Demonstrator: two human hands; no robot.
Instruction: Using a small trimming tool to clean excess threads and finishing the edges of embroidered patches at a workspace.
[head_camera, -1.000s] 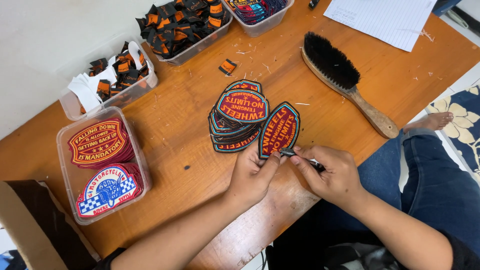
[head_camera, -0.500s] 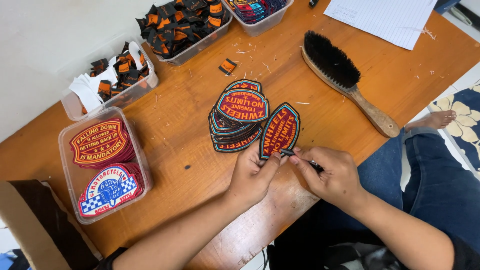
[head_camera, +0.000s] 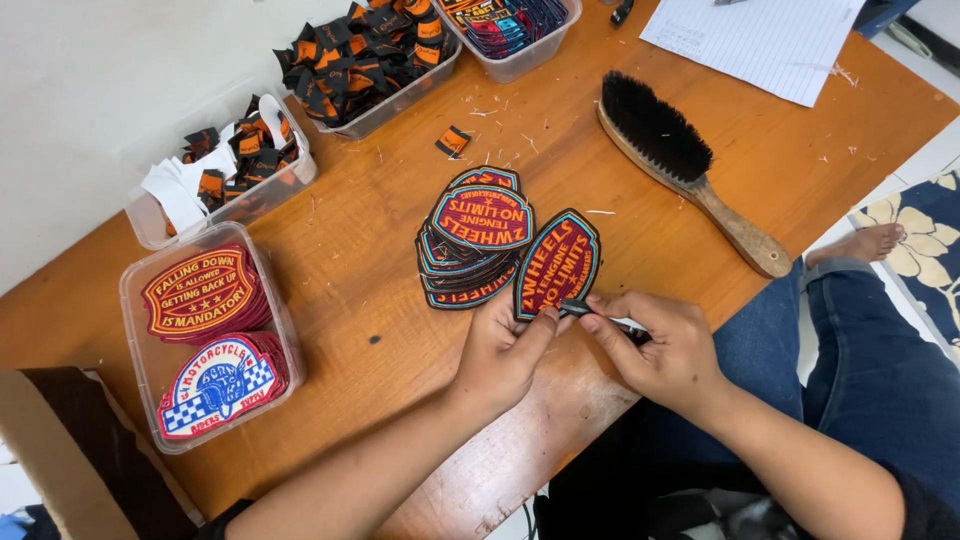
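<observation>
Shield patch (head_camera: 557, 262) pinched upright in left hand (head_camera: 505, 350), right hand (head_camera: 665, 345) gripping small tool (head_camera: 600, 316).

1. My hands sit at the near table (head_camera: 350, 250) edge; bare wood lies to their left.
2. The patch stack (head_camera: 472, 240) blocks straight ahead.
3. The brush (head_camera: 680, 160) bars the right, with open wood between it and the stack.
4. Tubs (head_camera: 210, 340) line the far left.
</observation>
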